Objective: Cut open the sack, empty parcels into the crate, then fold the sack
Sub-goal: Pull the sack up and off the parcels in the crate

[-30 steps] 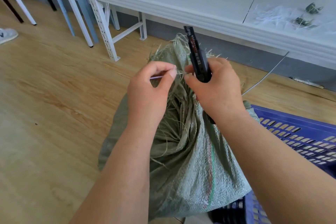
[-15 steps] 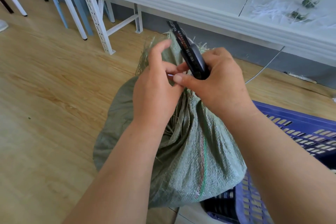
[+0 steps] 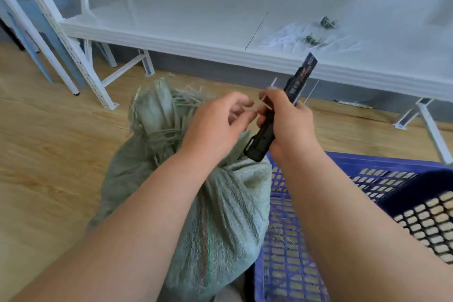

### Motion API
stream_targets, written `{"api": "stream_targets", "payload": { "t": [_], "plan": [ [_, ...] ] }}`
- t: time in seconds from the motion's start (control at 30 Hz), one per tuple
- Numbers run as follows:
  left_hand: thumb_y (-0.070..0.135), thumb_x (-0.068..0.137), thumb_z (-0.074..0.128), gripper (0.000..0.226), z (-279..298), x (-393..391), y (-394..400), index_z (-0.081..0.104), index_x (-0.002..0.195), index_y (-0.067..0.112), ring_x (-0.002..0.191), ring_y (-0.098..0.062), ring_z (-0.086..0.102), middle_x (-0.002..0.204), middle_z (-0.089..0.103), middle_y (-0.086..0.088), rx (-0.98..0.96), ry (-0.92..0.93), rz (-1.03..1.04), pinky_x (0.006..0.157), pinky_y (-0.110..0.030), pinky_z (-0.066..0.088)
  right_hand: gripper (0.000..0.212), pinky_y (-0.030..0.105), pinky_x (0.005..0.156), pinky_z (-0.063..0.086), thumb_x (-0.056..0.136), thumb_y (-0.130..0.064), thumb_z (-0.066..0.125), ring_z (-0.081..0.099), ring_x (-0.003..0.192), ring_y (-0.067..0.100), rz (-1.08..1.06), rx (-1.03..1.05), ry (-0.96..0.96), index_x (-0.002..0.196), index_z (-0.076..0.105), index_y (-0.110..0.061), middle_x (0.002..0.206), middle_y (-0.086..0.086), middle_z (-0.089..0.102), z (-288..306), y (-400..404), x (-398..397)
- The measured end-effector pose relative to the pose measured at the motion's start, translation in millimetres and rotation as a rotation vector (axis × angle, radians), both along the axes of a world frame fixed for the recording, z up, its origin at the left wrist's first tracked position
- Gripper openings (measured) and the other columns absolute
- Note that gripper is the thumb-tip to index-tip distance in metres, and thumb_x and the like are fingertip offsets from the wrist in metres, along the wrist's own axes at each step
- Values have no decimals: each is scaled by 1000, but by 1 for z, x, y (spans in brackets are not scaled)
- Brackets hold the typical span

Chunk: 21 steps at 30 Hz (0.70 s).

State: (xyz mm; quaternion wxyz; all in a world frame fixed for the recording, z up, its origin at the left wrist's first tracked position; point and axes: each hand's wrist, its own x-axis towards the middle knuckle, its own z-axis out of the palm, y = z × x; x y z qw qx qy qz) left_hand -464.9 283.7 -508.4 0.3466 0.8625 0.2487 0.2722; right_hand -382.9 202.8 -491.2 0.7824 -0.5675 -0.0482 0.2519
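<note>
Green woven sack on the floor against the blue crate at its right, right hand gripping a black utility knife, left hand pinching a thin white strip

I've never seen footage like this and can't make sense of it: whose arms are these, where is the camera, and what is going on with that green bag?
There is no machine here. The camera is worn on a person's head and looks down, so both bare arms reach in from the bottom edge. The right hand grips a black folding utility knife, blade end pointing up. The left hand pinches a thin white strip, which looks like a tie, between the two hands. Below them a green woven plastic sack, its frayed neck bunched, stands on the wooden floor. A blue plastic lattice crate sits beside it, on the right. Behind runs a low white metal shelf with small scraps lying on it.
</note>
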Motion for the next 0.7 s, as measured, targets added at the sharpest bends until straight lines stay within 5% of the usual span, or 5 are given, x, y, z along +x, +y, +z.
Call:
{"api": "stream_targets", "payload": {
  "t": [0.1,0.33,0.47,0.53,0.7],
  "plan": [
    [33,94,57,14,8,31,-8,66,85,27,52,5,59,71,68,5,20,130,-79,62,-24,48,9,21,50,48,90,-5,55,59,52,12,-69,97,7,83,59,-8,64,4,64,8,-18,32],
    [37,92,56,14,34,102,-13,65,81,34,71,-14,64,68,64,12,112,162,-17,71,-32,51,7,22,54,52,89,-4,60,65,63,14,-90,93,-35,95,61,-8,77,6,66,23,-61,106],
    [35,90,61,6,55,139,-8,64,94,32,83,-14,62,88,64,13,182,63,139,75,-28,48,4,22,47,42,89,-5,52,53,56,14,-96,-30,-69,87,54,-7,74,7,61,29,-71,141],
    [32,90,60,20,64,151,-4,59,111,29,93,-16,61,108,61,7,179,1,225,83,-33,50,6,23,48,43,89,-5,49,55,56,14,-121,-39,-85,88,53,-9,80,7,69,31,-72,156],
    [30,90,60,24,62,163,-5,59,115,28,101,-15,60,119,57,5,148,139,186,91,-34,50,11,28,56,46,85,-8,53,51,53,14,-168,-63,-169,79,55,-17,85,5,73,46,-51,194]
  ]
}}
